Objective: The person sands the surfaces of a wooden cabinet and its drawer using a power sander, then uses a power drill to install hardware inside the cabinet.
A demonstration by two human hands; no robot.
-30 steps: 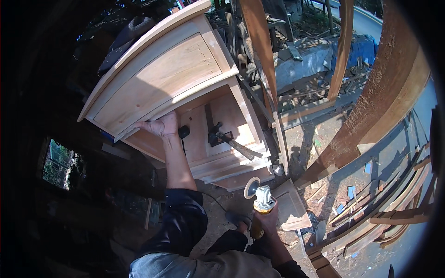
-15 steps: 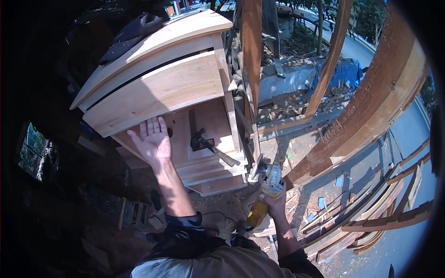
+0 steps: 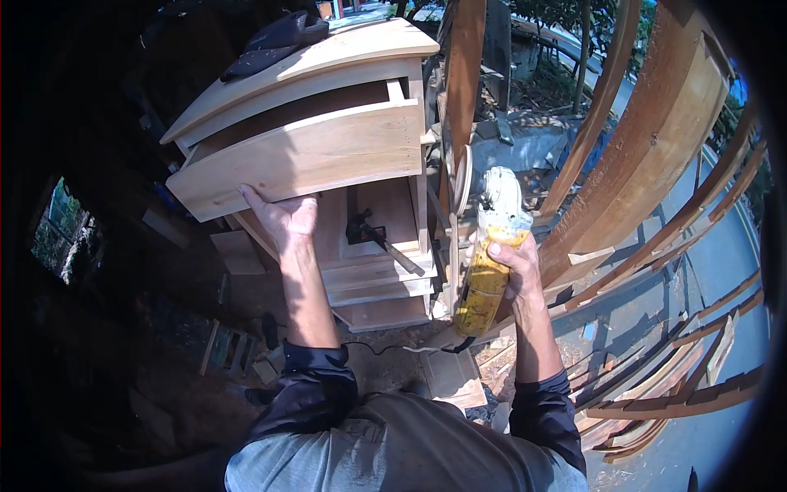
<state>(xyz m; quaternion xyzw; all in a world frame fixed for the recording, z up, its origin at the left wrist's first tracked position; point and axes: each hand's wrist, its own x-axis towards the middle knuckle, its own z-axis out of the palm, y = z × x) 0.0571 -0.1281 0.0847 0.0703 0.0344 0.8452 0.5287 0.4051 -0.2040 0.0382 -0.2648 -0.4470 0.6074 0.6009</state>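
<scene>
A pale wooden cabinet (image 3: 361, 47) stands ahead, its upper drawer (image 3: 320, 152) pulled partway out. My left hand (image 3: 288, 221) holds the lower edge of that drawer's front, thumb against the face; its fingertips are hidden beneath. My right hand (image 3: 523, 266) is wrapped round the yellow body of an angle grinder (image 3: 485, 287), held upright to the right of the cabinet. The grinder's disc (image 3: 464, 179) shows nearly edge-on beside its pale head, and a cord leaves the lower end. In the open space below the drawer lies a hammer (image 3: 379, 240) with a wooden handle.
Dark cloth (image 3: 275, 41) lies on the cabinet top. A thick timber (image 3: 635, 156) and upright posts stand on the right. Curved wooden strips (image 3: 656, 369) are piled at the lower right. The cord (image 3: 377, 351) crosses the littered ground in front of the cabinet.
My left hand, open and palm up before, now grips the drawer's lower edge, and the drawer has come out. My right hand has raised the grinder.
</scene>
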